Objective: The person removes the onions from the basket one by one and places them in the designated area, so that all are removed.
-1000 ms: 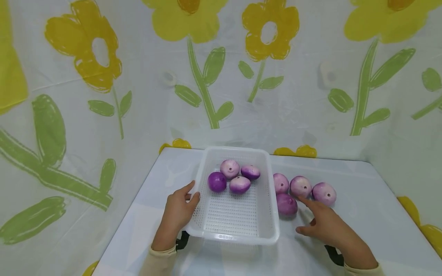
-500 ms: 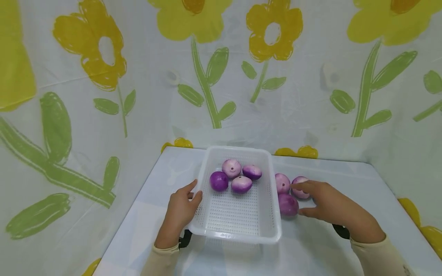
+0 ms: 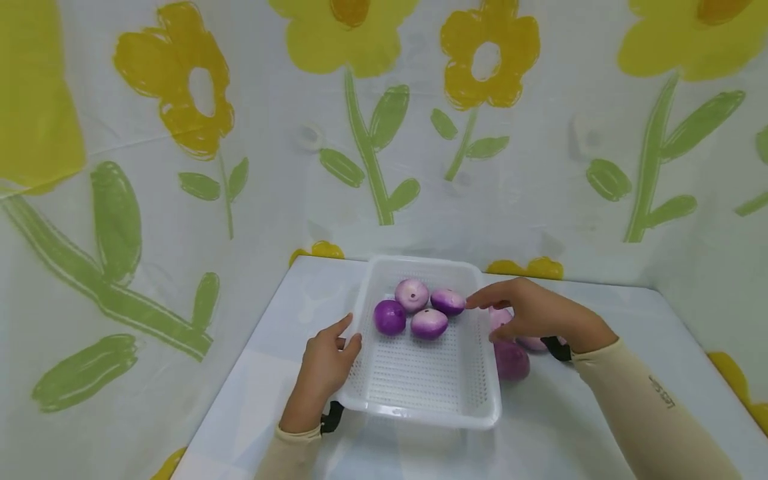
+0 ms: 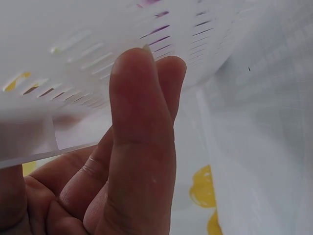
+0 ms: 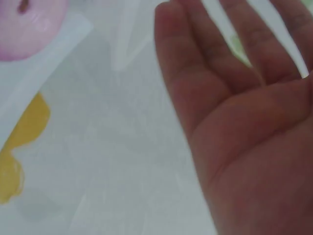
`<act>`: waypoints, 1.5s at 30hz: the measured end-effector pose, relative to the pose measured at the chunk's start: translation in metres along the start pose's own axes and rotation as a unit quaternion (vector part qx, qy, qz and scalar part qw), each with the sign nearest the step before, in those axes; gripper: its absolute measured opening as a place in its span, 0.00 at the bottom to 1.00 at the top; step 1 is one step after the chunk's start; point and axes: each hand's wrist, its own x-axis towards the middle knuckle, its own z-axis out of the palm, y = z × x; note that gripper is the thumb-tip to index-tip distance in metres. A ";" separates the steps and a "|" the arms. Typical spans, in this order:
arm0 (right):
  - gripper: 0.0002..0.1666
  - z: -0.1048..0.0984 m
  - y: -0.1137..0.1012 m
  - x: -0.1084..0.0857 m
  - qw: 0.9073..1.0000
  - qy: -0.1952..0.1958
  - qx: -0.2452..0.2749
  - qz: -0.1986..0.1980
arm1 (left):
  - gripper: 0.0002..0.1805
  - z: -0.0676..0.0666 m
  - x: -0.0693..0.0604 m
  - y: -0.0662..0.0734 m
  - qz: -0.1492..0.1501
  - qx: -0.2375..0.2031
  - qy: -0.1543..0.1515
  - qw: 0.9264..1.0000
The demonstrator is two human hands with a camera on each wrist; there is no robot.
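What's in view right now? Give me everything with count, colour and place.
Table: one, white, lower part of the head view
Cloth: white with yellow flowers and green leaves, behind and beside the table
Basket: one, white, on the table
Onions: four, purple and whitish, inside the basket
Loose onions: at least three, purple-pink, right of the basket, partly hidden
Straps: two, black, at the wrists
Sleeves: two, beige, on the forearms
Left hand: one, bare, at the basket's left side
Right hand: one, bare, over the basket's right side

A small booth-like space, room type unclear: sheeting (image 3: 264, 207) printed with yellow flowers (image 3: 461, 60) hangs behind and beside a pale worktop (image 3: 654, 343).
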 end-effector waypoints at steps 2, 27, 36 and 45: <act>0.38 0.002 0.001 0.015 0.999 -0.018 0.005 -0.028 | 0.29 0.000 0.000 0.000 0.002 -0.001 0.000 1.000; 0.39 0.047 -0.044 0.165 0.971 -0.162 -0.133 -0.119 | 0.28 0.001 0.001 -0.002 0.016 -0.009 0.005 1.000; 0.34 0.067 -0.056 0.182 0.949 -0.162 -0.215 -0.162 | 0.28 0.001 -0.003 -0.002 0.012 -0.010 0.007 1.000; 0.29 0.077 -0.057 0.187 0.940 -0.185 -0.249 -0.143 | 0.28 0.001 -0.001 -0.002 0.021 -0.012 0.005 1.000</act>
